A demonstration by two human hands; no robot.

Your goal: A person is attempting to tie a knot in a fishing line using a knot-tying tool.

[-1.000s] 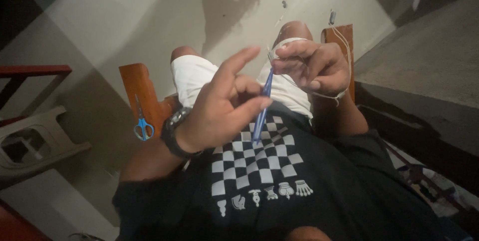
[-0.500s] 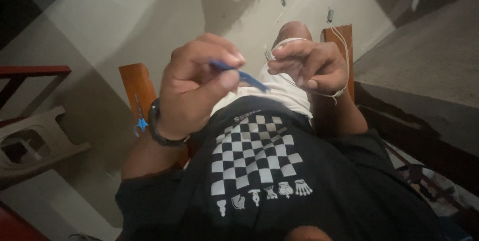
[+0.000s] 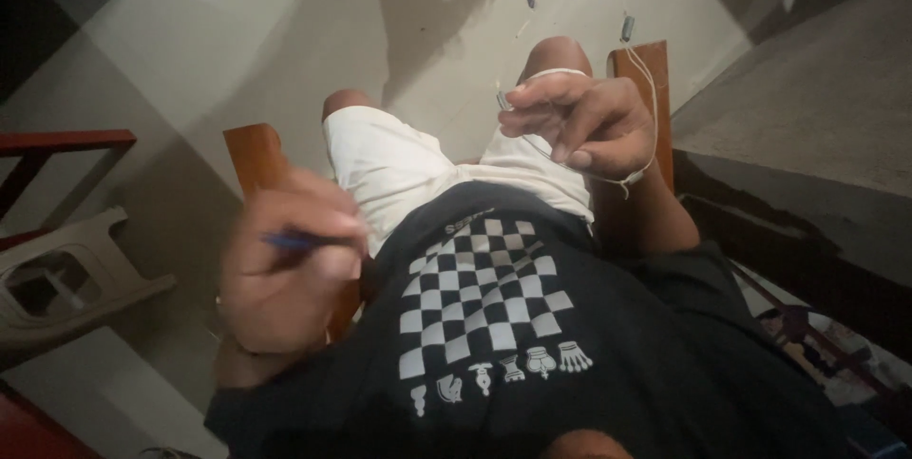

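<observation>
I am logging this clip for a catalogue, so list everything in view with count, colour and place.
blue tool: one, thin, blue, pinched in the left hand, blurred
white cord: one, white, looped around the right hand
wooden armrests: two, orange-brown, either side of the lap
plastic chair: one, beige, far left
floor: pale, below the knees
shorts: white, on the lap
shirt: black, white chequer print
left hand: one, low left, closed on the tool
right hand: one, upper centre, fingers pinching the cord
</observation>
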